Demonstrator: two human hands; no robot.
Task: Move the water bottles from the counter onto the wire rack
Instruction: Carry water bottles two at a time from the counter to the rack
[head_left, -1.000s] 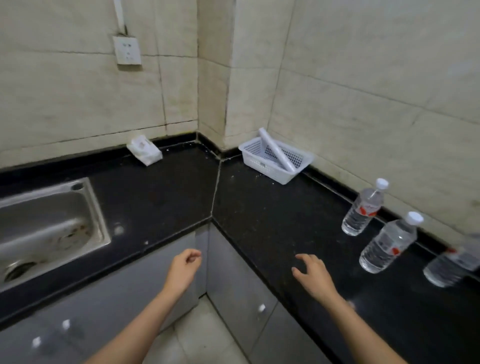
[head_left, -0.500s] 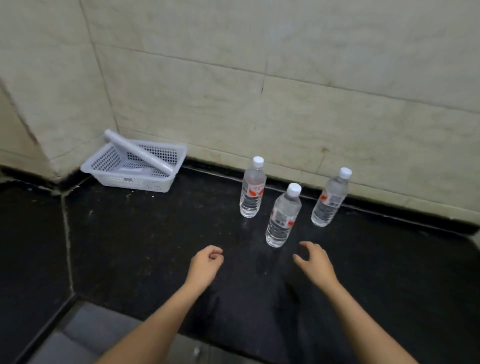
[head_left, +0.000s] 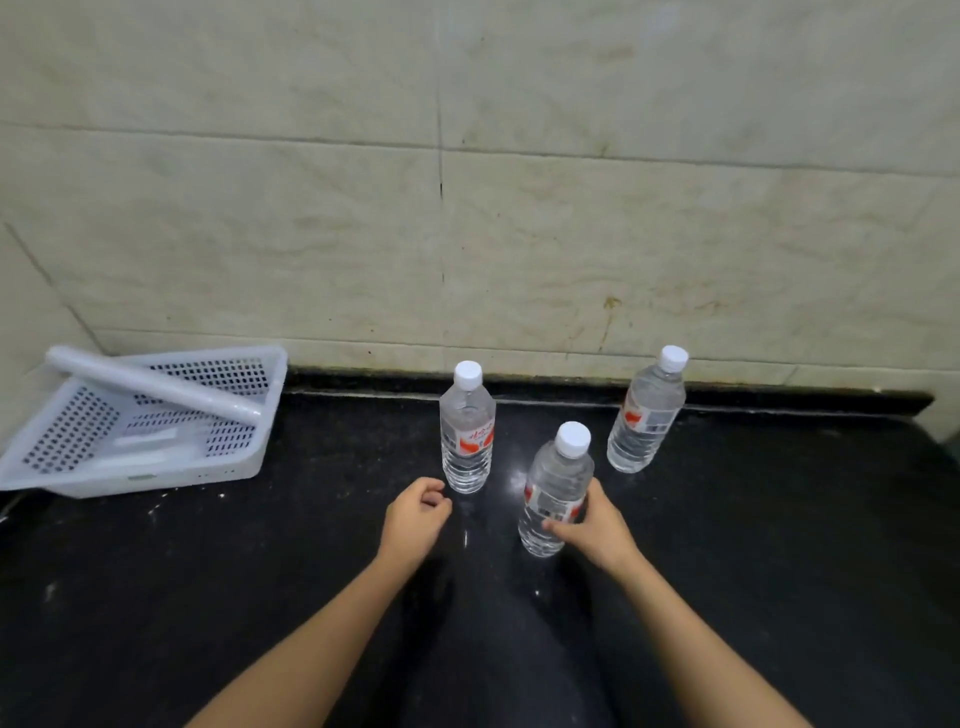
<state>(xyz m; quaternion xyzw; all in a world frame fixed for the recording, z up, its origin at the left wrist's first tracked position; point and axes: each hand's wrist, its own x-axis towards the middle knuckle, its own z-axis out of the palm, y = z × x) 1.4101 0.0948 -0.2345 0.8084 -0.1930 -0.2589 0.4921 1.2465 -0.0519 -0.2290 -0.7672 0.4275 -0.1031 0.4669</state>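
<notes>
head view: right hand (head_left: 597, 525) now wraps the near bottle (head_left: 556, 491).
left hand (head_left: 415, 517), loosely curled and empty, nears the left bottle (head_left: 466, 434); first pickup begins.

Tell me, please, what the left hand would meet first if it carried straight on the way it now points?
Most likely the left-most water bottle. The left hand is loosely curled just short of its base, pointing toward the wall, with only bare black counter between them. Depth is hard to judge, so it might slip just past its left side.
</notes>
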